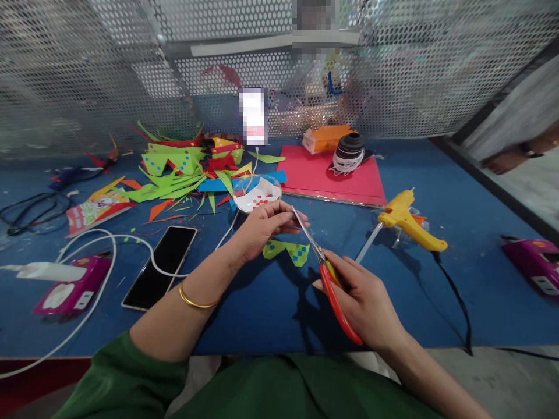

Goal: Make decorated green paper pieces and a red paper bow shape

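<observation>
My right hand [362, 294] is closed on the handles of red and yellow scissors [336, 302], whose blades point up and left. The blade tips reach the fingers of my left hand [273, 224], which are pinched together over the table; whatever they hold is too small to make out. Just below my left fingers lies a green paper mask with blue squares [286, 251]. Behind my left hand is a clear-rimmed dish [244, 198] with white paper and small red pieces in it.
A yellow glue gun [404, 218] lies right, its black cord trailing. Red sheets [332, 174] bear a black spool [349, 148]. Green paper scraps [170, 186], a black phone [161, 267] and a purple power adapter [85, 285] with white cable are left. A person's hand shows far right.
</observation>
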A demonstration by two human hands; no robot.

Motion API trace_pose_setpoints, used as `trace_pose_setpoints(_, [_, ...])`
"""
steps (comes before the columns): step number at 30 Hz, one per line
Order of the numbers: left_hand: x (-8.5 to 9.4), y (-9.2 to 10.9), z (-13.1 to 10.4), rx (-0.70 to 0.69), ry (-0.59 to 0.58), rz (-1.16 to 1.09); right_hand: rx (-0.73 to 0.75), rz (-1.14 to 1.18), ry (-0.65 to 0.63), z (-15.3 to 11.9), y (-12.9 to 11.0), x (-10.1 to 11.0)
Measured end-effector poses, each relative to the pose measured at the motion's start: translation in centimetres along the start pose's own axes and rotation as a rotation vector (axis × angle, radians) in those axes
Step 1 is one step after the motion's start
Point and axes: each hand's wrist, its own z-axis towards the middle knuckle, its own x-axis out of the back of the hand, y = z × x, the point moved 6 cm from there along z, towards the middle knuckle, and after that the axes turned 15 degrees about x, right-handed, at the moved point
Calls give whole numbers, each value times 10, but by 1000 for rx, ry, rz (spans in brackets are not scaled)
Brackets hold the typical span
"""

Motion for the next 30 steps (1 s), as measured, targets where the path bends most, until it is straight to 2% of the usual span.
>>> trace_pose_setpoints(4, [2, 1, -1, 14, 59, -28, -16, -96, 25, 2, 2, 4])
trace_pose_setpoints(7, [4, 4, -4, 11, 115, -33, -46, -350, 26, 6, 5, 10])
trace_pose_setpoints(11, [8, 8, -13, 3, 182, -48, -102, -668, -55, 13, 3, 5])
trace_pose_setpoints(15, [8, 12, -21, -9, 206, -72, -144, -828, -154, 24, -4, -6])
trace_pose_setpoints(21, [12, 14, -37, -32, 246, -71, -162, -831, -186, 39, -17, -11])
trace_pose_setpoints(26, [29, 13, -52, -63, 362, -116, -36, -648, -200, 41, -35, -16])
trace_pose_setpoints(30, [39, 8, -55, -66, 410, -151, -98, -753, -147, 53, -35, -5])
